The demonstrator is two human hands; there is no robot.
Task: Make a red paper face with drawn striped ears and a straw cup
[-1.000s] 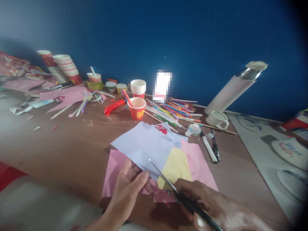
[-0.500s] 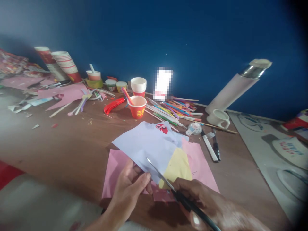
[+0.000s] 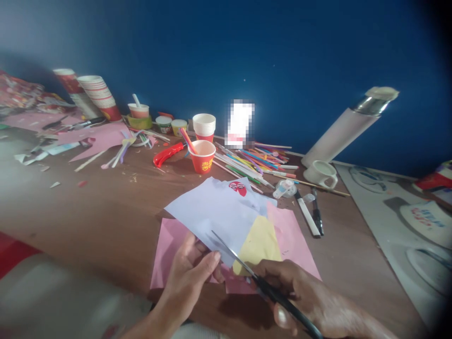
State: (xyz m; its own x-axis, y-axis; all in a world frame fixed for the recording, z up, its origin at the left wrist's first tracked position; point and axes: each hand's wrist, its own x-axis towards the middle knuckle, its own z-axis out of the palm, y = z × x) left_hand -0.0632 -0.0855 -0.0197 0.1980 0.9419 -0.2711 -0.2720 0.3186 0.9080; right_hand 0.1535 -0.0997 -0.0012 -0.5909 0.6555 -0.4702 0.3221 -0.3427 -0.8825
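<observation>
While your left hand (image 3: 187, 278) pinches the near edge of the pale blue paper sheet (image 3: 219, 212), your right hand (image 3: 300, 287) is closed around the black-handled tool with a slim metal blade (image 3: 282, 301). The sheet, above pink paper (image 3: 165, 249) on the brown desk (image 3: 106, 221), looks light, floppy and easily creased, so hold it lightly by its edge, fingers clear of the blade

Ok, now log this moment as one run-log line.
left hand: holding blue paper | right hand: gripping black-handled tool, tip over paper | red cup: upright
</observation>
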